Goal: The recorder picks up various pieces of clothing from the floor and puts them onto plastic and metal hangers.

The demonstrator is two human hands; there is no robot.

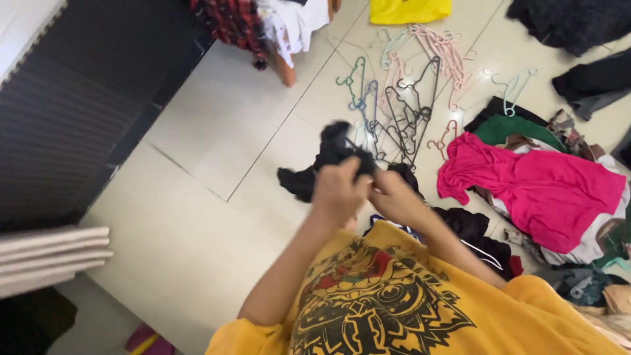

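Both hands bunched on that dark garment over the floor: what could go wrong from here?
1. The black garment is bunched between the left hand and right hand, with part trailing to the tiled floor; it may slip or drag.
2. The tangled hangers lie just beyond it, so loose fabric could snag a hook.
3. The pink garment and clothes piled around it crowd the right side; items may get mixed.
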